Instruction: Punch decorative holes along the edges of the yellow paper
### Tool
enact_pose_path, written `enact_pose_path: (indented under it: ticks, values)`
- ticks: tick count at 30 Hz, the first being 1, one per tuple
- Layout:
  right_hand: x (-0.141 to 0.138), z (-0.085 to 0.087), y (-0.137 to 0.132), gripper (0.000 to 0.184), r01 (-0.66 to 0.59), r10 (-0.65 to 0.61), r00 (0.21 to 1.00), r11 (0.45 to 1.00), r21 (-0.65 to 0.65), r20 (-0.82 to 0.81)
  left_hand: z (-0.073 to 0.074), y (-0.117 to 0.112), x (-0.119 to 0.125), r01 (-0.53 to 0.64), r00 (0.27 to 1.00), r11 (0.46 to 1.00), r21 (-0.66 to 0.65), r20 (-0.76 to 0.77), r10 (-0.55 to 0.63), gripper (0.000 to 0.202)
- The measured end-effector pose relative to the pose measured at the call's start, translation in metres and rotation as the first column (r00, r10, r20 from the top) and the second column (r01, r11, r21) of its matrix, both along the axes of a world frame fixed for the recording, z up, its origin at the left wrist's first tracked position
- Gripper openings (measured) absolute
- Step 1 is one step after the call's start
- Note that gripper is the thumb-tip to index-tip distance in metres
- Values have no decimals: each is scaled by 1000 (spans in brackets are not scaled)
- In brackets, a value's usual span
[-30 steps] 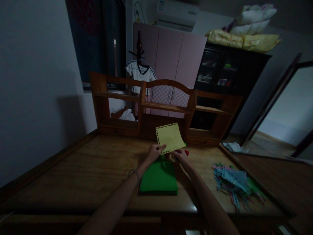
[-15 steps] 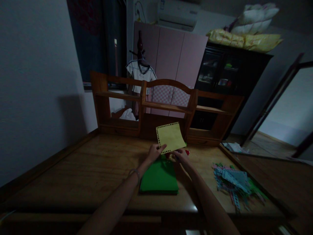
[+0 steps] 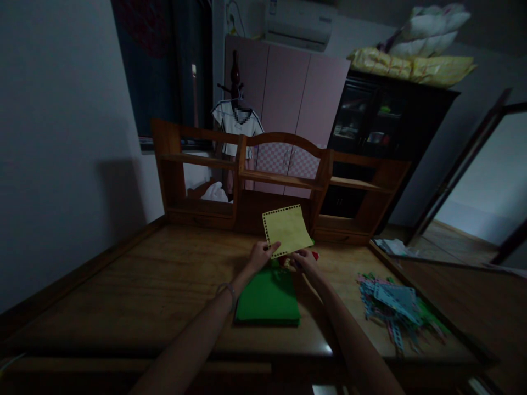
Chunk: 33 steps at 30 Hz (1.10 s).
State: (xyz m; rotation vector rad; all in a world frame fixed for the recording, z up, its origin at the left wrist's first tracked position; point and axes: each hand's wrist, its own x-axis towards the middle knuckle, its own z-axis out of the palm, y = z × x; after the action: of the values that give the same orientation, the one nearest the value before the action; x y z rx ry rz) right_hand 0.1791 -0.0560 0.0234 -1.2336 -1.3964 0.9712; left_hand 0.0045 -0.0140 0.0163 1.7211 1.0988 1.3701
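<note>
Yellow sheet (image 3: pixel 287 229) tilts up; left hand (image 3: pixel 260 257) pinches its lower corner, presumably to steady it. Right hand (image 3: pixel 305 260) nears bottom edge, grip unclear.

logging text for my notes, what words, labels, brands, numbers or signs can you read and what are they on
None can be read.
Air conditioner: sticker and small marking, too small.
White shirt: chest mark, too blurred.
Yellow sheet: no writing visible.
</note>
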Motion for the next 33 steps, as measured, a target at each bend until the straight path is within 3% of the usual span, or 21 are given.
enact_pose_path:
  ticks: [9, 24, 33]
  values:
    - [3, -4, 4, 25, -45, 44, 995, 999, 0, -92, -3, 3, 0, 50, 999, 997, 66, 8, -51, 48]
    - [3, -3, 4, 28, -12, 12, 1000, 1000, -10, -3, 0, 0, 1, 35, 999, 999, 40, -3, -34, 51]
    - [3, -2, 4, 26, 39, -39, 999, 999, -19, 12, -6, 6, 1, 55, 998, 998, 43, -9, -55, 50]
